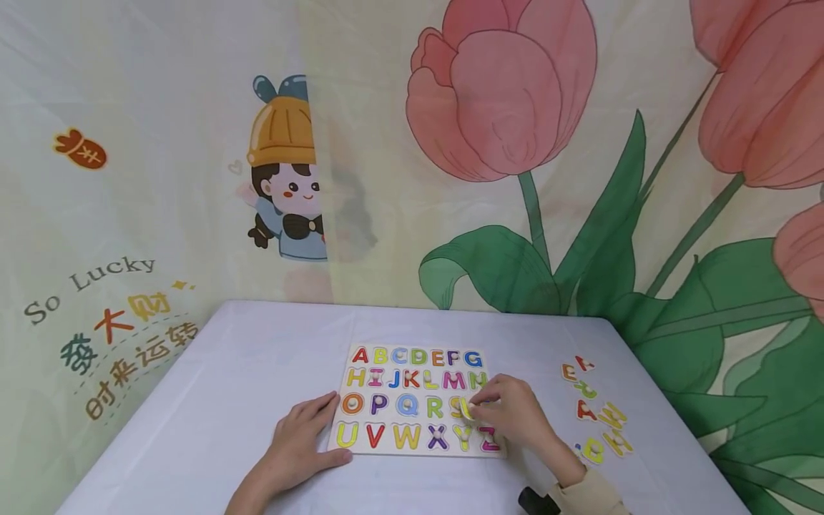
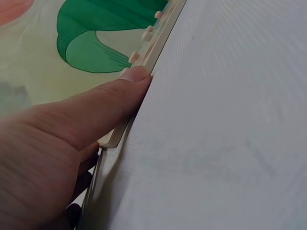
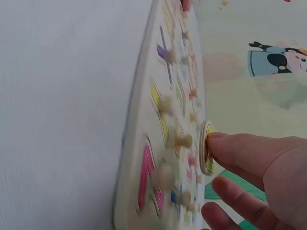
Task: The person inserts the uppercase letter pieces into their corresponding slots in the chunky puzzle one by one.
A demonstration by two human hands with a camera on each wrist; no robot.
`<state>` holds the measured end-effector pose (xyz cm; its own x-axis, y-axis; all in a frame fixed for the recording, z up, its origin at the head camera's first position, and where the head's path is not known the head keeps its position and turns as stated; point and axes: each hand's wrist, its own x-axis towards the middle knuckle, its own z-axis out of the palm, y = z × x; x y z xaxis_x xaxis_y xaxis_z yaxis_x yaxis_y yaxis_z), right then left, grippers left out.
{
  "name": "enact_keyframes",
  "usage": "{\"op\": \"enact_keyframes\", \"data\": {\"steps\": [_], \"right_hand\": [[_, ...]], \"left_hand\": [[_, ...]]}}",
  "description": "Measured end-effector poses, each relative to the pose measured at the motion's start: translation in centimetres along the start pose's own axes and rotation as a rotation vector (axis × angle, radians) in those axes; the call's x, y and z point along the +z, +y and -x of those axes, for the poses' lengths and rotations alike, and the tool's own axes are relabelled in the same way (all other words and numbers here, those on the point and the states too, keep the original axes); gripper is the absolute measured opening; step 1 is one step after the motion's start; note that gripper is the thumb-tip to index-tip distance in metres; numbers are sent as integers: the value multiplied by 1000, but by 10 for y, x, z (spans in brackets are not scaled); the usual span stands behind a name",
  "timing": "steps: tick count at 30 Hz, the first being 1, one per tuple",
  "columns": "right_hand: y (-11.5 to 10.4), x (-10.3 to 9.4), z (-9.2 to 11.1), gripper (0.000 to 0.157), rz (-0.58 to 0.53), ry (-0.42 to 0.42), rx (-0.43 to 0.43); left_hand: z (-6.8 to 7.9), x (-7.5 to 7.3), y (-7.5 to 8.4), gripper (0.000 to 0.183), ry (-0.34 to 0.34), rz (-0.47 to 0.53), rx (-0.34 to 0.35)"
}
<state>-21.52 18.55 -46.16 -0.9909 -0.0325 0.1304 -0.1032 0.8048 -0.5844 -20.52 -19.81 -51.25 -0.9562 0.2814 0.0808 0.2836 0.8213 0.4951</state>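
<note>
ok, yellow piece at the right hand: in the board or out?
Out. The right wrist view shows the right hand pinching the yellow piece above the board, not seated in it.

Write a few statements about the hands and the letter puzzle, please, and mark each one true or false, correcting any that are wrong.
1. The left hand touches the letter board. True.
2. The right hand is empty. False: the right hand pinches a yellow piece between thumb and finger.
3. In the head view, loose letter pieces lie to the right of the board. True.
4. The purple X sits in the board's top row. False: in the head view, the purple X is in the bottom row.
5. Small knobs stand out from the board's letters. True.
</note>
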Motion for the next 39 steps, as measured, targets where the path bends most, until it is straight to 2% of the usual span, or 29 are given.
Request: {"op": "enact_keyframes", "data": {"steps": [14,21,27,39], "right_hand": [[-53,42,13,9,-3,2,-90],[-77,63,14,8,-18,11,-97],[-89,79,17,9,-45,59,-112],[-106,109,16,9,-77,83,-167]], "left_hand": [[0,-2,-5,100,-11,-10,25],[2,-6,-5,98,-18,-13,49],[1,-6,-6,97,-25,-17,62],[2,-10,-6,95,-35,-5,74]]}}
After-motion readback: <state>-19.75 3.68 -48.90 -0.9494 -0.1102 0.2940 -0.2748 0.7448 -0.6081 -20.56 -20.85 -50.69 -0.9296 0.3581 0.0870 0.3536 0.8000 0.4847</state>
